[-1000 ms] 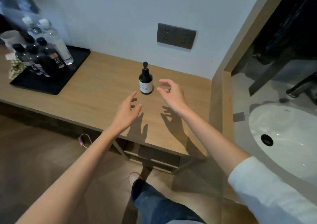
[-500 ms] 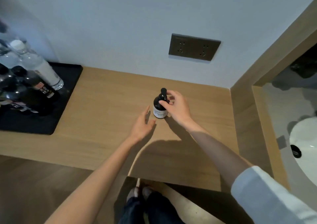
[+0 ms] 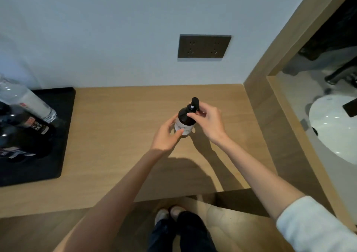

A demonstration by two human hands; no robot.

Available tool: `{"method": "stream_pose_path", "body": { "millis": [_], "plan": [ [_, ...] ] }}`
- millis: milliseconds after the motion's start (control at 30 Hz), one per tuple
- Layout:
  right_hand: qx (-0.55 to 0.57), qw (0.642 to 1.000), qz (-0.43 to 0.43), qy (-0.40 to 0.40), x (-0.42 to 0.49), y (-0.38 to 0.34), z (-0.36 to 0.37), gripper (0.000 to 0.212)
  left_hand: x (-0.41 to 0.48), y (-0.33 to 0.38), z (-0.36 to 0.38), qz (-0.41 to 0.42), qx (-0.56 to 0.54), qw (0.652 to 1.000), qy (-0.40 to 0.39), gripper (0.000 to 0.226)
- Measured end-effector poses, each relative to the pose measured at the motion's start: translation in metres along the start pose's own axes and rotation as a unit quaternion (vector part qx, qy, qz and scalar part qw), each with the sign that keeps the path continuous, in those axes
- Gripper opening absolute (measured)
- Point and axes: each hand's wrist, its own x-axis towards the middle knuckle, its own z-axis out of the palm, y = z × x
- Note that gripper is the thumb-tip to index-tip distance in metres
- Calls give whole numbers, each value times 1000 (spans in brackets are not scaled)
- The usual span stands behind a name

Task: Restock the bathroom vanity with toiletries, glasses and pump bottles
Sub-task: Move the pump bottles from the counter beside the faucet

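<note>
Black pump bottle (image 3: 184, 119) found upright over the wooden counter (image 3: 116, 139), toward the back right of the top, in front of the wall and below a dark double socket plate (image 3: 204, 46). White label on lower body; black pump head (image 3: 194, 101) on top. Base hidden behind fingers: resting on the counter or just lifted, cannot tell.

Left hand (image 3: 166, 136) wrapped round the lower body of the bottle, thumb lying on the label, fingers curled behind. Grip confirmed.

Right hand (image 3: 209, 123) closed on the neck just under the pump head, fingertips pinching from the right side, index finger across the shoulder. Grip confirmed. White sleeve (image 3: 313, 226) pushed up on that forearm; left forearm bare.

Black tray (image 3: 64, 136) at the left end of the counter, well apart from the pump bottle. On it: clear water bottle (image 3: 29, 103) with white label, and beside it several dark bottles (image 3: 29, 125); exact count not determinable, partly cut off at the frame edge.

Right of the counter, beyond a wooden frame: white basin (image 3: 336, 134) and dark tap (image 3: 342, 74).

Below the counter edge: wooden floor, dark trouser legs (image 3: 181, 234) and pale shoes (image 3: 170, 213).
</note>
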Motion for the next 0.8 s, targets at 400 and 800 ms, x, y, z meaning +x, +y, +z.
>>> {"method": "stream_pose_path", "body": {
  "millis": [400, 800],
  "plan": [
    [88, 989, -26, 118, -129, -45, -92, 27, -75, 56, 33, 160, 36, 979, -124, 63],
    [109, 962, -37, 248, -241, -4, -227, 28, -136, 126, 176, 234, 38, 947, -218, 63]
  ]
}}
